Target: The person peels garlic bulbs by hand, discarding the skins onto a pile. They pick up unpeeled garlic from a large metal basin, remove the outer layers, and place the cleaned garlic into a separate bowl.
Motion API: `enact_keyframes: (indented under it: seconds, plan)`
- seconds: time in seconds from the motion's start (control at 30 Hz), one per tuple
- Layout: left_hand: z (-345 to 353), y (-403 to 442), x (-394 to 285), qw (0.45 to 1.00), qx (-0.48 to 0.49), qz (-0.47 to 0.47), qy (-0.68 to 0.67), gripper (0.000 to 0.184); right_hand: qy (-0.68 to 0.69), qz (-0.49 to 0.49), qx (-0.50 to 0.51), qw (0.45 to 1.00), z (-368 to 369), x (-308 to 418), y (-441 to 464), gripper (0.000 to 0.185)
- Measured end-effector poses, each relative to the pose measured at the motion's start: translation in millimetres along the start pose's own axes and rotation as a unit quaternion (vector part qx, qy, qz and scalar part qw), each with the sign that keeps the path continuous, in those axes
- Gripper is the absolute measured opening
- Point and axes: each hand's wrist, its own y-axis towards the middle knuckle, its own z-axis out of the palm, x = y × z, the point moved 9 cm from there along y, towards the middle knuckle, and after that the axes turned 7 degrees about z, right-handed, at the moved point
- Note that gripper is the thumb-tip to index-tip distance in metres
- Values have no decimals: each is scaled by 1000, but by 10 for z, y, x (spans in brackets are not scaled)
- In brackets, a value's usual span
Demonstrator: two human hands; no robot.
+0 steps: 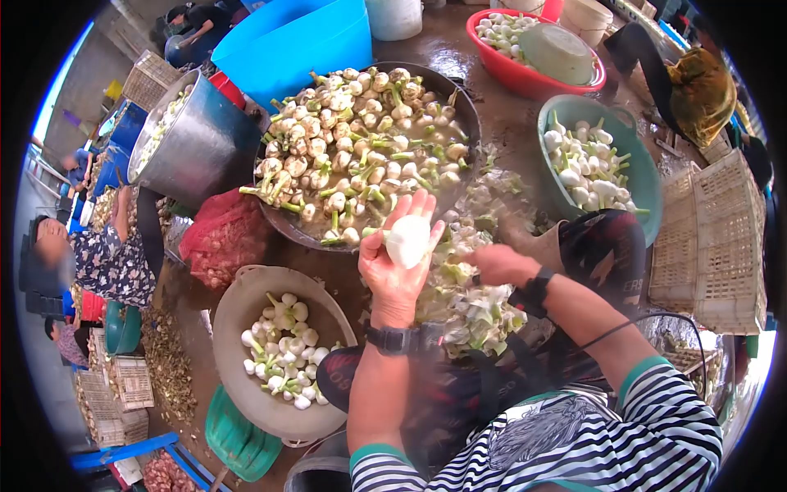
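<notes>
My left hand (pixel 395 271) is palm up with its fingers stretched, and a peeled white garlic bulb (pixel 408 242) with a green stem rests in it, the thumb against it. My right hand (pixel 502 266) is curled and a little blurred, to the right above the peelings; what its fingers hold cannot be made out. Beneath both hands lies a heap of garlic skins (pixel 471 307). Beyond my left hand, a wide dark pan (pixel 469 111) holds many unpeeled bulbs in murky water. At lower left, a grey basin (pixel 234 348) contains peeled white bulbs.
A green basin (pixel 648 184) of peeled bulbs stands at right, near wicker baskets (pixel 709 242). Farther back are a red basin (pixel 484 49) and a blue tub (pixel 287 49). Left are a metal pot (pixel 197 143), a red mesh sack (pixel 225 238) and a person (pixel 115 254).
</notes>
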Motion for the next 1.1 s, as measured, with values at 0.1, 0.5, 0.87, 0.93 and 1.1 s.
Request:
enact_keyframes:
  seconds: [0.1,0.5,0.87,0.93,1.1]
  plan:
    - [-100,-9,-15,999,-34,-2,22,58,410,-33,-12,912,-707,260,-124,56]
    - [-299,-283,288,874,-220,-107,420,36,-59,-3,-32,998,-1775,-717,189,37]
    - [-384,-105,256,864,-256,-133,412,32,98,-130,-141,976,-2023,-842,2366,38]
    - [-522,-65,183,854,-282,-131,418,33,199,-94,-188,957,-1987,-811,3122,41]
    - [-731,75,131,852,-304,-153,398,36,330,123,-224,909,-1606,-1005,4239,67]
